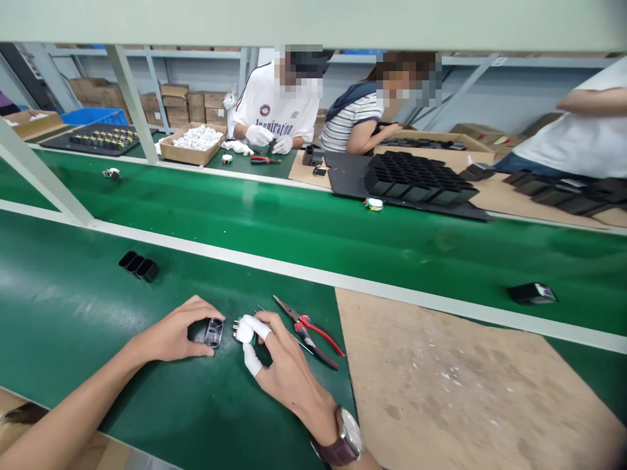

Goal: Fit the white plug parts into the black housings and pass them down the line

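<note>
The only word I can read is "Inspiration", across a co-worker's white shirt (279,104) (creases blur some letters); the round badge above it is too small to read. I can make out no lettering on the pliers (308,329) or the watch (349,434), whose dial is turned mostly away.

On the green counter (206,405), the left hand (171,336) curves half open, thumb and fingertip pinching the ends of a dark, clear-edged case (214,333). Just beside it, the right hand (279,362), white covers on two fingers, pinches a white part (243,331) with green board edges; the fingers hide some of it. A thin rod (304,346) runs partly hidden behind that hand, near the pliers. At far right, another co-worker (573,130) is cut off by the frame.
</note>
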The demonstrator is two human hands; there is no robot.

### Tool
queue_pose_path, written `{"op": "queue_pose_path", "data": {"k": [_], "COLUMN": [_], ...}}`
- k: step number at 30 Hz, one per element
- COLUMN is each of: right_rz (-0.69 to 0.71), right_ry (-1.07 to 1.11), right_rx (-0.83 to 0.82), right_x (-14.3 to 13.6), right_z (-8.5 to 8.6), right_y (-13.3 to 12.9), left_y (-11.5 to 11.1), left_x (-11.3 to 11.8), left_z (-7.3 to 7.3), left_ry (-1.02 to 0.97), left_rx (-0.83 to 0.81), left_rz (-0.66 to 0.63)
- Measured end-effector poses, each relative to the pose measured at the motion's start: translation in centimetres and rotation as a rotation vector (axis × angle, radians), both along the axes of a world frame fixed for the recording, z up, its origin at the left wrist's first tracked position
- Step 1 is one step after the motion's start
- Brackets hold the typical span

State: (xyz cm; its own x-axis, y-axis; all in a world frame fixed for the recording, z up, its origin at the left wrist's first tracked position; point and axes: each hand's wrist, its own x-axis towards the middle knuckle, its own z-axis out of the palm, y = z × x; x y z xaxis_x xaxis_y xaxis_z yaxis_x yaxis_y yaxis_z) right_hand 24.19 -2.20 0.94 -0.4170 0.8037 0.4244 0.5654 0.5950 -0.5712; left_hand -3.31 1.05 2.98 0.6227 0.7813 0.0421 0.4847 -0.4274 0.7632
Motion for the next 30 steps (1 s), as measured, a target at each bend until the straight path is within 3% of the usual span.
{"op": "queue_pose_path", "data": {"k": [6,11,30], "right_rz": [0.040,0.023,0.014], "right_ry": [0.056,0.029,-0.045], "right_rx": [0.153,0.216,0.163], "right_x": [-0.6,-0.6,-0.9], "right_z": [0.2,-0.1,-0.3], "right_y": [-0.9,-1.2,-1.2], "left_y": [-0.6,-0.8,-1.0], "left_x": [1.2,1.5,1.6], "left_z": [-0.6,-0.6,-1.2], "left_ry": [-0.055,-0.052,-0.065], "left_rx": [0.134,0.144,0.081], "left_rz": [0.057,0.046,-0.011]}}
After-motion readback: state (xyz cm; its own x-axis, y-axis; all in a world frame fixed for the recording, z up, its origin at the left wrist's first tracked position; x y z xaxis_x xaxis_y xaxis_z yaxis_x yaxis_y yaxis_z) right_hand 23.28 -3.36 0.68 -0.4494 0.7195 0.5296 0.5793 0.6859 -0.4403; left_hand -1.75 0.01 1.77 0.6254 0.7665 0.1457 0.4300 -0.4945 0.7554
